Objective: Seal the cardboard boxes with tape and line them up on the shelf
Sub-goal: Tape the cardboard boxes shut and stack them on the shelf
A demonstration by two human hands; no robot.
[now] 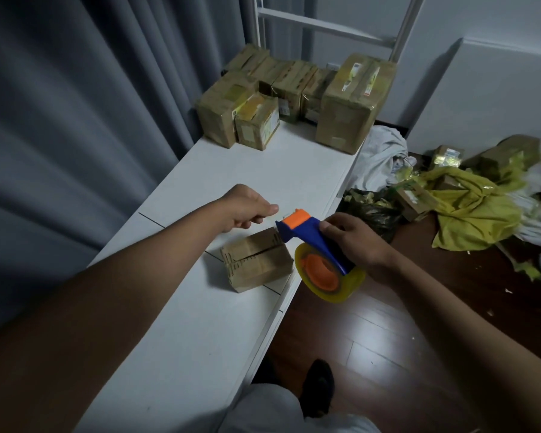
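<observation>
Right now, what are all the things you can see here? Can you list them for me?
small box: one, brown, flaps untaped, near shelf edge
tape dispenser: one, blue and orange, yellowish clear roll, above the small box
tape end: one, clear, pulled from the dispenser
sealed boxes: several, brown, far end of shelf
shelf: one, white
curtain: grey, left
yellow bags: heap with more boxes, on the floor
floor: dark wood
left hand: pinches the tape end
right hand: grips the dispenser

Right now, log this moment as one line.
left hand pinches tape end | right hand grips tape dispenser | small box unsealed
</observation>
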